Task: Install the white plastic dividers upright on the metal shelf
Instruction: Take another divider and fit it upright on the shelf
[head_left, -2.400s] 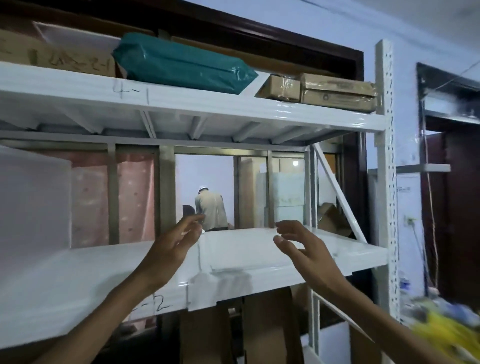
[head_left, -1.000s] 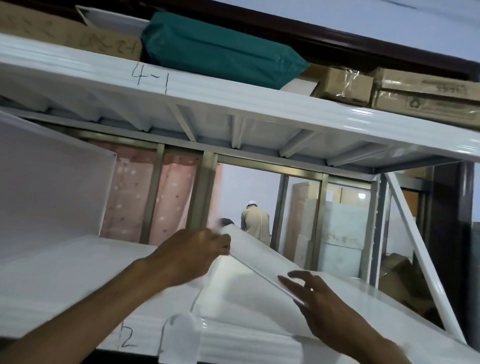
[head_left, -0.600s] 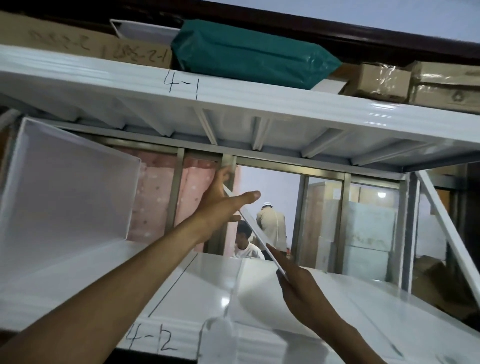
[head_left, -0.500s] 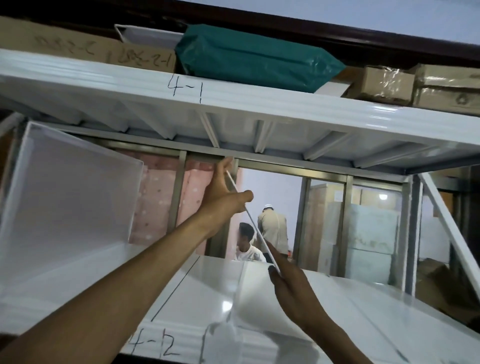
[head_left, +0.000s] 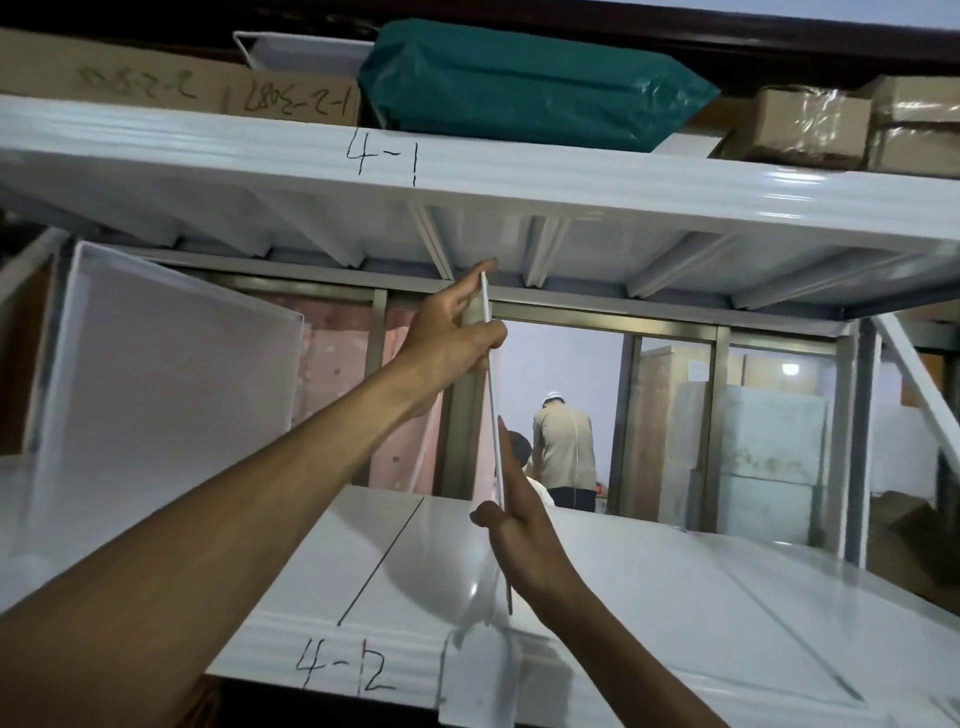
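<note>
Divider held upright on the shelf

The left hand (head_left: 449, 343) pinches the divider (head_left: 492, 415) near its top, just under the upper shelf (head_left: 519, 182); the right hand (head_left: 519, 525) grips its lower edge above the shelf (head_left: 649, 597) marked 4-2. Another divider (head_left: 171, 374) stands at left.

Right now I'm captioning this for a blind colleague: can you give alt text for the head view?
Two bare hands hold a thin white divider upright, seen edge-on, on a white metal shelf marked 4-2: left hand near its top, right hand lower. Another divider stands at left.
</note>
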